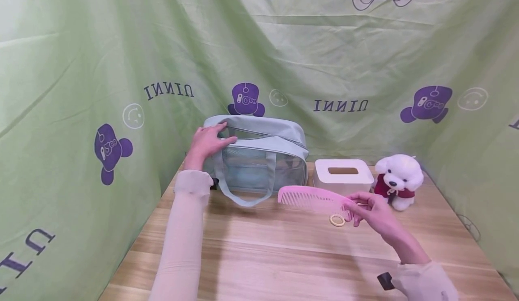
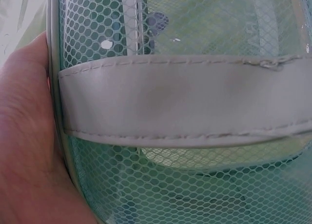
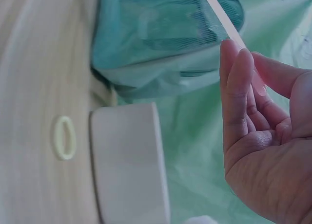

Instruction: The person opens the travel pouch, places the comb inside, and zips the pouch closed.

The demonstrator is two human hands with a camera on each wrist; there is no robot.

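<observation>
A pale blue toiletry bag [image 1: 243, 170] with see-through mesh sides stands at the back of the table, its top unzipped. My left hand [image 1: 207, 141] rests on its top left corner, thumb and forefinger spread across the opening. In the left wrist view that hand [image 2: 29, 136] lies along the bag's edge, beside the grey handle strap [image 2: 185, 102]; its fingertips are hidden. In front of the bag's right end, my right hand [image 1: 375, 213] pinches one end of a pink comb [image 1: 310, 197], teeth downward. The comb is held above the table, apart from the bag.
Beside the bag stands a white tissue box [image 1: 342, 184] with a slot on top. To its right sits a white plush dog [image 1: 399, 181] in a red top. A small pale yellow ring [image 1: 337, 220] lies on the wooden table [image 1: 267, 265]. Green printed cloth [image 1: 324, 57] encloses the table.
</observation>
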